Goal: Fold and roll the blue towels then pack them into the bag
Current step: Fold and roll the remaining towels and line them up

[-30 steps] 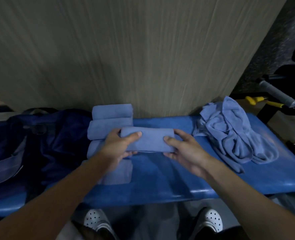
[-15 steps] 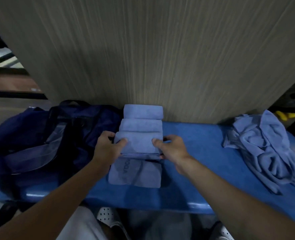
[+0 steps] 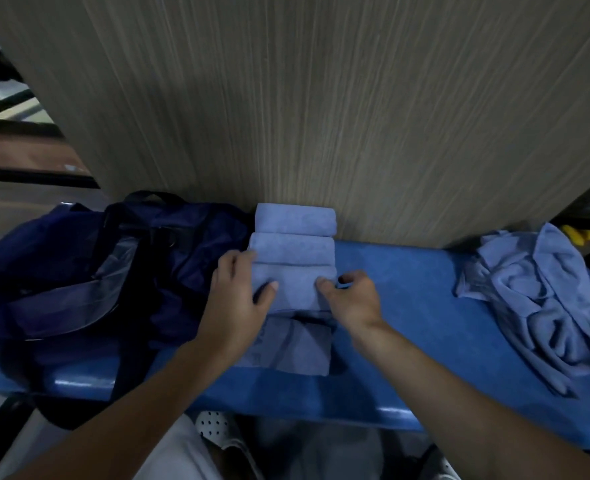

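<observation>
Rolled towel (image 3: 295,289) gripped just right of the bag (image 3: 79,271)
It is held on the bench (image 3: 407,306) by the left hand (image 3: 238,299) and right hand (image 3: 352,301), one curled round each end.

Matt cloth towels (image 3: 293,258); glossy bench (image 3: 407,306); wood-grain wall (image 3: 321,116).

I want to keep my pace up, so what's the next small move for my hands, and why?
Probably release the rolled towel that the left hand and right hand grip at its ends: it lies in line beside the two other rolls. The right hand could then reach for the loose towel pile at the right end of the bench.
</observation>
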